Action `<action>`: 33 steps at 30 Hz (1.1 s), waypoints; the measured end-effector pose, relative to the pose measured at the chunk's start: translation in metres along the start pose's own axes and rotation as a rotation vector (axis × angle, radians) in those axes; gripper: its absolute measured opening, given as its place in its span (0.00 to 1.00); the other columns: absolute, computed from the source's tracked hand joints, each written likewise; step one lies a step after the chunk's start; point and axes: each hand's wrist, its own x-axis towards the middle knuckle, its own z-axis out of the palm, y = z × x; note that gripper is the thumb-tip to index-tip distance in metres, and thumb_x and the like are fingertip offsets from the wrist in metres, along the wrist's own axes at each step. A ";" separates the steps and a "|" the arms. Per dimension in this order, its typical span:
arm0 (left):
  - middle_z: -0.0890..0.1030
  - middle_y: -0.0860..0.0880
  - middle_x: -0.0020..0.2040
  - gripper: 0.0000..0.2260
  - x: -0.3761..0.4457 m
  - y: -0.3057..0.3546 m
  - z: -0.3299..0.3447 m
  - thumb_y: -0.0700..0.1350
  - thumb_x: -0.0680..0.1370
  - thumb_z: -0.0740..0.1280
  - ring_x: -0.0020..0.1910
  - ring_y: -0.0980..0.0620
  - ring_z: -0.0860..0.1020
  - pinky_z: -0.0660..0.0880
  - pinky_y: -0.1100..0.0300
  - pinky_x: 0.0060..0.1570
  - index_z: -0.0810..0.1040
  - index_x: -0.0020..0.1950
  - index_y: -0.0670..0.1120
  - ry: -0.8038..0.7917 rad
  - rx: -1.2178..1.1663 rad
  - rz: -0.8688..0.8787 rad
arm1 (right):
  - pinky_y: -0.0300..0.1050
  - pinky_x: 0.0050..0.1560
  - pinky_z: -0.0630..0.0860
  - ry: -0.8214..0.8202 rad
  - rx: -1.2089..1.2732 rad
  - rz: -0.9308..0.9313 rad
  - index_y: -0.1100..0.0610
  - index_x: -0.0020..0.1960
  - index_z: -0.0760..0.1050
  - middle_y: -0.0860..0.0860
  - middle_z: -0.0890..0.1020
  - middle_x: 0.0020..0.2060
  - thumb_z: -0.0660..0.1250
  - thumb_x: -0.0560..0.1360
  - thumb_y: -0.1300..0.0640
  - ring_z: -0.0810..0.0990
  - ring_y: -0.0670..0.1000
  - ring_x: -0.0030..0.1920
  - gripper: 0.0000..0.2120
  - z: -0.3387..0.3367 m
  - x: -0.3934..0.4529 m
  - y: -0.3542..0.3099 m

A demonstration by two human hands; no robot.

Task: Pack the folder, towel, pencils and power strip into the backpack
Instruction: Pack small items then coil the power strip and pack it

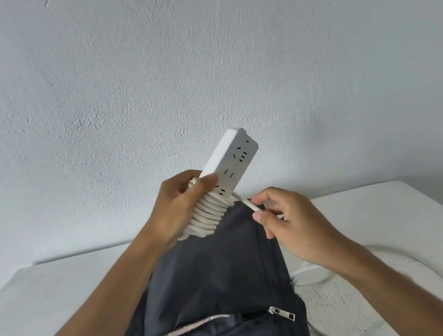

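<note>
We see two bare forearms, no sleeves, no watch or rings; the left hand (175,205) and right hand (289,221) show short, unpainted nails.

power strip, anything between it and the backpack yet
No object blocks it. The left hand holds the power strip above the backpack, but loose cord, pinched by the right hand, trails on the table.

At frame centre the left hand (175,205) grips a white power strip (231,163) — cord (207,213) coiled round its lower end — while the right hand (289,221) pinches the cord's loose run above a dark backpack (214,287) on a white table (45,302).
</note>
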 end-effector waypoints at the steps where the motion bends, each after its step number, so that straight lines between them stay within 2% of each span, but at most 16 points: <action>1: 0.84 0.43 0.40 0.10 0.001 0.003 0.001 0.49 0.73 0.73 0.37 0.48 0.82 0.77 0.56 0.37 0.82 0.46 0.42 0.022 0.048 0.065 | 0.39 0.30 0.73 -0.016 -0.001 0.012 0.54 0.56 0.75 0.48 0.77 0.31 0.62 0.80 0.58 0.74 0.44 0.24 0.06 0.001 0.000 -0.001; 3: 0.85 0.47 0.40 0.13 0.003 0.008 0.003 0.54 0.70 0.73 0.39 0.50 0.83 0.79 0.58 0.38 0.82 0.45 0.45 0.063 0.125 0.133 | 0.38 0.30 0.75 -0.056 -0.022 0.019 0.54 0.59 0.75 0.51 0.78 0.32 0.60 0.81 0.59 0.76 0.45 0.22 0.09 0.004 -0.003 -0.005; 7: 0.84 0.48 0.38 0.18 0.008 0.009 -0.001 0.59 0.66 0.72 0.37 0.50 0.83 0.78 0.57 0.38 0.81 0.42 0.45 0.139 0.177 0.143 | 0.40 0.35 0.80 -0.112 -0.043 0.028 0.49 0.67 0.72 0.51 0.79 0.35 0.58 0.81 0.59 0.80 0.47 0.27 0.16 0.009 -0.007 -0.008; 9: 0.84 0.48 0.38 0.20 0.008 0.007 0.000 0.62 0.64 0.71 0.37 0.50 0.83 0.79 0.56 0.38 0.80 0.42 0.46 0.160 0.206 0.165 | 0.44 0.36 0.81 -0.115 -0.063 0.029 0.55 0.62 0.75 0.50 0.79 0.35 0.58 0.80 0.61 0.81 0.48 0.28 0.13 0.007 -0.008 -0.010; 13: 0.81 0.53 0.36 0.18 0.006 -0.001 0.006 0.65 0.64 0.69 0.37 0.51 0.79 0.77 0.54 0.39 0.77 0.41 0.52 0.150 0.514 0.281 | 0.46 0.34 0.77 -0.111 -0.161 0.008 0.64 0.51 0.75 0.55 0.80 0.33 0.61 0.77 0.62 0.81 0.46 0.28 0.07 0.001 -0.005 -0.018; 15: 0.78 0.54 0.35 0.18 0.005 -0.004 0.009 0.66 0.65 0.67 0.34 0.52 0.76 0.75 0.55 0.37 0.76 0.43 0.52 0.149 0.669 0.346 | 0.54 0.38 0.78 -0.142 -0.181 0.000 0.65 0.50 0.74 0.59 0.80 0.36 0.63 0.76 0.59 0.82 0.49 0.30 0.08 0.001 -0.004 -0.019; 17: 0.77 0.55 0.35 0.20 0.009 -0.005 0.008 0.67 0.66 0.64 0.34 0.51 0.75 0.74 0.56 0.36 0.75 0.44 0.52 0.178 0.807 0.411 | 0.56 0.42 0.77 -0.192 -0.182 -0.020 0.62 0.48 0.74 0.57 0.79 0.34 0.65 0.74 0.57 0.79 0.51 0.31 0.08 0.003 -0.005 -0.018; 18: 0.77 0.55 0.35 0.21 0.012 -0.006 0.006 0.68 0.66 0.64 0.34 0.50 0.75 0.74 0.55 0.36 0.75 0.44 0.52 0.197 0.846 0.422 | 0.55 0.45 0.78 -0.239 -0.123 -0.001 0.59 0.51 0.76 0.55 0.79 0.34 0.66 0.74 0.58 0.78 0.50 0.32 0.07 0.004 -0.006 -0.016; 19: 0.76 0.55 0.35 0.21 0.015 -0.007 0.002 0.68 0.66 0.64 0.34 0.50 0.75 0.73 0.55 0.36 0.75 0.45 0.52 0.213 0.874 0.424 | 0.52 0.49 0.78 -0.288 -0.015 0.052 0.54 0.59 0.76 0.53 0.78 0.35 0.67 0.75 0.59 0.80 0.49 0.34 0.13 0.004 -0.008 -0.016; 21: 0.75 0.56 0.35 0.21 0.020 -0.011 -0.002 0.68 0.67 0.65 0.34 0.50 0.75 0.73 0.56 0.36 0.75 0.45 0.52 0.236 0.928 0.427 | 0.50 0.53 0.81 -0.383 0.233 0.189 0.47 0.73 0.65 0.51 0.79 0.39 0.67 0.75 0.63 0.83 0.49 0.38 0.29 0.009 -0.013 -0.013; 24: 0.74 0.56 0.36 0.24 0.025 -0.020 -0.001 0.70 0.66 0.61 0.34 0.49 0.75 0.72 0.56 0.36 0.75 0.46 0.51 0.233 0.999 0.438 | 0.48 0.53 0.80 -0.394 0.264 0.234 0.49 0.75 0.62 0.52 0.81 0.41 0.66 0.76 0.63 0.84 0.49 0.41 0.30 0.012 -0.014 -0.008; 26: 0.77 0.56 0.38 0.26 0.028 -0.025 -0.001 0.71 0.66 0.60 0.35 0.47 0.76 0.72 0.57 0.36 0.76 0.47 0.51 0.246 1.023 0.449 | 0.47 0.58 0.75 -0.432 0.184 0.207 0.49 0.72 0.67 0.54 0.84 0.42 0.66 0.76 0.62 0.84 0.47 0.45 0.26 0.009 -0.012 -0.006; 28: 0.79 0.54 0.40 0.27 0.032 -0.028 -0.003 0.71 0.66 0.60 0.35 0.47 0.77 0.73 0.56 0.36 0.76 0.48 0.50 0.267 1.042 0.468 | 0.47 0.62 0.72 -0.518 0.158 0.241 0.46 0.74 0.62 0.53 0.84 0.41 0.66 0.76 0.61 0.83 0.46 0.47 0.30 0.004 -0.014 -0.001; 29: 0.79 0.54 0.41 0.27 0.033 -0.029 -0.004 0.71 0.66 0.60 0.35 0.46 0.77 0.73 0.56 0.35 0.77 0.48 0.50 0.275 1.051 0.483 | 0.46 0.59 0.74 -0.559 0.160 0.257 0.43 0.75 0.59 0.52 0.83 0.39 0.66 0.77 0.61 0.83 0.46 0.44 0.32 0.002 -0.015 0.001; 31: 0.80 0.53 0.41 0.26 0.034 -0.033 -0.004 0.70 0.67 0.61 0.34 0.45 0.78 0.74 0.56 0.34 0.78 0.47 0.49 0.276 1.087 0.532 | 0.42 0.44 0.77 -0.586 0.184 0.250 0.41 0.75 0.59 0.52 0.78 0.35 0.64 0.77 0.63 0.80 0.46 0.35 0.32 -0.001 -0.017 0.002; 33: 0.81 0.52 0.41 0.27 0.035 -0.039 -0.004 0.70 0.68 0.60 0.33 0.44 0.79 0.75 0.55 0.32 0.78 0.47 0.48 0.253 1.128 0.566 | 0.42 0.34 0.72 -0.486 0.107 0.153 0.44 0.70 0.69 0.50 0.75 0.32 0.63 0.78 0.62 0.74 0.44 0.30 0.24 -0.004 -0.015 -0.001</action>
